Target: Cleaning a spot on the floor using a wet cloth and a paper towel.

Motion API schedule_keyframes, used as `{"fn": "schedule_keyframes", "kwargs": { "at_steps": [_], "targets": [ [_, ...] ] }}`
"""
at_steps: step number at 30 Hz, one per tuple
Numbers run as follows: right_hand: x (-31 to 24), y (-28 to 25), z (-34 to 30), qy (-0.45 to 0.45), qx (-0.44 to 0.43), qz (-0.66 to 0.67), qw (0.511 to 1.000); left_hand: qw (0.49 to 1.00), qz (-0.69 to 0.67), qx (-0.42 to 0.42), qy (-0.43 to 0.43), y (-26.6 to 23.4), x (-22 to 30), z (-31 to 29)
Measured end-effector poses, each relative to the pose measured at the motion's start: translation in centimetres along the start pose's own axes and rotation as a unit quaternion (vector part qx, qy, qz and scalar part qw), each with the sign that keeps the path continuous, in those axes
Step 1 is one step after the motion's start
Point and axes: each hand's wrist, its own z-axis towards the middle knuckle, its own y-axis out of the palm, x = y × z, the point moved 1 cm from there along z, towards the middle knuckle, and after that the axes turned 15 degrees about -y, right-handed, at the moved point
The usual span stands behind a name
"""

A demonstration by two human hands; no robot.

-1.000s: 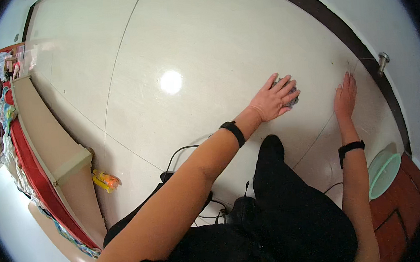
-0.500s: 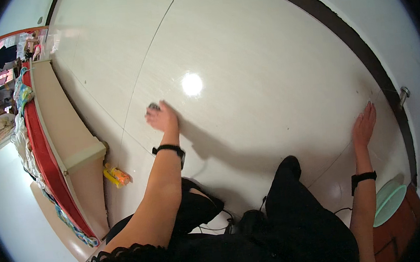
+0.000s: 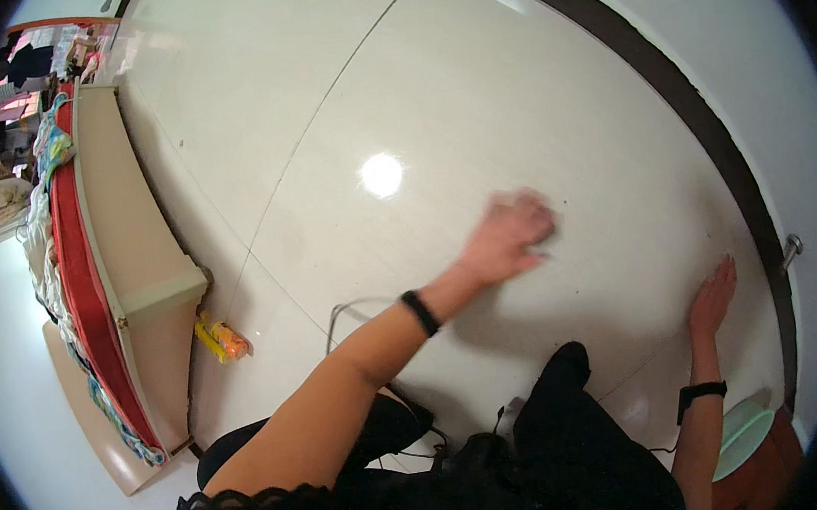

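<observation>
My left hand (image 3: 509, 236) is over the pale tiled floor (image 3: 393, 81), blurred by motion, with its fingers curled downward and the thumb toward me. Whatever it may hold is hidden beneath the palm and fingers. Near the dark skirting strip at the right, my right hand (image 3: 714, 296) lies stretched out, palm down against the floor, with no object in it. A black band circles each wrist.
A beige bed frame (image 3: 117, 203) with red bedding stands at the left. Beside its leg lies an orange and yellow packet (image 3: 223, 339). A metal doorstop (image 3: 791, 252) sticks out at the right wall; a pale green basin (image 3: 745, 439) stands below.
My left hand has swept right across the floor; the small dark thing that showed at its fingers is out of sight. The right hand stays flat, slightly lower in view.
</observation>
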Motion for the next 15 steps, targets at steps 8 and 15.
{"fn": "schedule_keyframes", "kwargs": {
  "at_steps": [8,15],
  "targets": [
    [-0.8,1.1,1.1,-0.018,-0.008,-0.020,1.000,0.709,0.067,0.345,-0.611,-6.0,-32.0,-14.7],
    [-0.7,0.0,1.0,-0.034,0.004,0.000,0.999,0.873,-0.029,0.376,-0.309,-11.8,-22.4,8.3]
  ]
}}
